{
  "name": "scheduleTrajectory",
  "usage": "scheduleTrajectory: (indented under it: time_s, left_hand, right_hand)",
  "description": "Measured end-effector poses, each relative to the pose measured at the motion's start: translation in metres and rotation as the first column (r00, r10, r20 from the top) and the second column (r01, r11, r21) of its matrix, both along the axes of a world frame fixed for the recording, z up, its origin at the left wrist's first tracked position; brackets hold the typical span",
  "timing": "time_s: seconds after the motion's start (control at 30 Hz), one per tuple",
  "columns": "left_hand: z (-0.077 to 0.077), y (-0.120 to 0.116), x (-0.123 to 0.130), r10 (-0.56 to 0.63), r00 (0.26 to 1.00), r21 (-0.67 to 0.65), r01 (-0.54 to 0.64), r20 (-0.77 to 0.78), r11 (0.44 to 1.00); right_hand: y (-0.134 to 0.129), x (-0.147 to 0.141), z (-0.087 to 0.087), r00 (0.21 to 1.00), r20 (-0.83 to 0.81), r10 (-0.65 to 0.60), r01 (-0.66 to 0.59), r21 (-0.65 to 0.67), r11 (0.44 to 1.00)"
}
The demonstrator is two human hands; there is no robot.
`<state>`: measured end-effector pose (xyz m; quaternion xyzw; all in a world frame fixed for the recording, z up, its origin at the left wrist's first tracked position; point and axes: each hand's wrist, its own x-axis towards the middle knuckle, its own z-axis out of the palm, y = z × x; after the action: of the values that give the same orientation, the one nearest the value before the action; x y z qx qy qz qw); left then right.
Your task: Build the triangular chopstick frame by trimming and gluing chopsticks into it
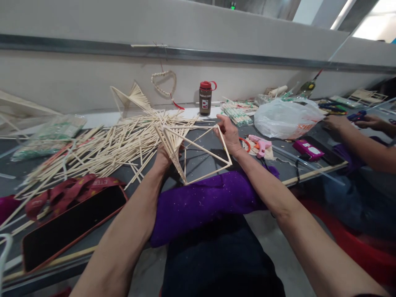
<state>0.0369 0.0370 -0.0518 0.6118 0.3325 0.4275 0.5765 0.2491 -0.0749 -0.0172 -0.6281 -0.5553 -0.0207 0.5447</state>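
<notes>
A frame of pale wooden sticks point(201, 149) is held up above the dark table point(198, 163), with sticks fanned closely together at its left end. My left hand point(163, 159) is closed round that fanned end, its fingers partly hidden behind the sticks. At the frame's upper right corner, the fingers of my right hand point(228, 134) are closed on the frame. Below it, a purple cloth point(204, 206) covers the table's front edge and my lap. Many loose sticks point(114, 142) are piled left of my left hand.
A phone point(74, 227) and a red lanyard point(71, 192) lie front left. A bottle point(205, 99) stands at the back. On the right are a pink glue gun point(260, 145), a plastic bag point(287, 117), a purple box point(308, 150) and another person's hands point(338, 123).
</notes>
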Motion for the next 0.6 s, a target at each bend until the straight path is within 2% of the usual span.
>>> scheduleTrajectory:
  time_s: [0.13, 0.4, 0.5, 0.6]
  left_hand:
    - [0.004, -0.005, -0.003, -0.031, 1.000, 0.033, 0.031, 0.001, 0.999]
    - [0.006, -0.010, -0.004, -0.041, 0.999, 0.074, 0.041, -0.009, 0.996]
    - [0.006, -0.011, -0.004, -0.022, 1.000, 0.070, 0.023, -0.013, 0.997]
    - [0.005, -0.011, -0.005, -0.006, 1.000, 0.064, 0.007, -0.017, 0.998]
  right_hand:
    - [-0.002, 0.003, 0.000, 0.987, 0.157, -0.022, 0.027, -0.030, 0.999]
    - [-0.003, 0.007, -0.003, 0.950, 0.309, -0.038, 0.044, -0.014, 0.999]
    - [-0.003, 0.012, -0.006, 0.948, 0.313, -0.058, 0.069, -0.024, 0.997]
    - [-0.003, 0.020, -0.010, 0.972, 0.208, -0.109, 0.109, 0.012, 0.994]
